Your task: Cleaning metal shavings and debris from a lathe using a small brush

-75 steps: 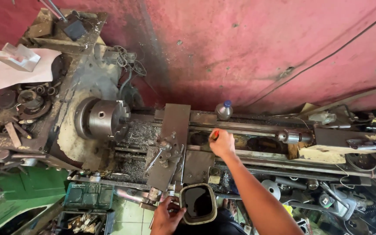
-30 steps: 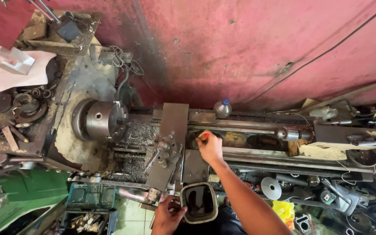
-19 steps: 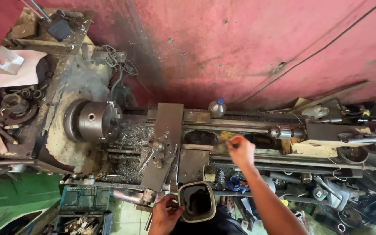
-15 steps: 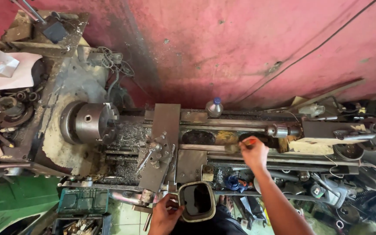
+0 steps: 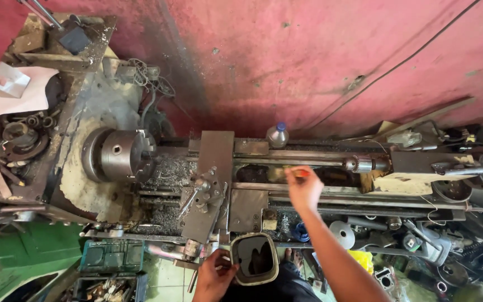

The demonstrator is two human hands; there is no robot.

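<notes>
Open lathe bed (image 5: 320, 190) between carriage (image 5: 213, 179) and tailstock (image 5: 420, 165). Chuck (image 5: 121, 155) blocks left; bottle (image 5: 277, 135) stands behind the rails.

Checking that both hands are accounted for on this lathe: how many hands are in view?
2. The right hand reaches over the lathe bed, pinching a small orange item. The left hand is at the bottom edge, gripping a rounded rectangular metal part. No other hands show.

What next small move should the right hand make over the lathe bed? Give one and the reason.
Probably sweep the orange-handled tool leftward along the lathe bed: the right hand holds it over the rails, and metal chips lie heaped near the chuck.
</notes>
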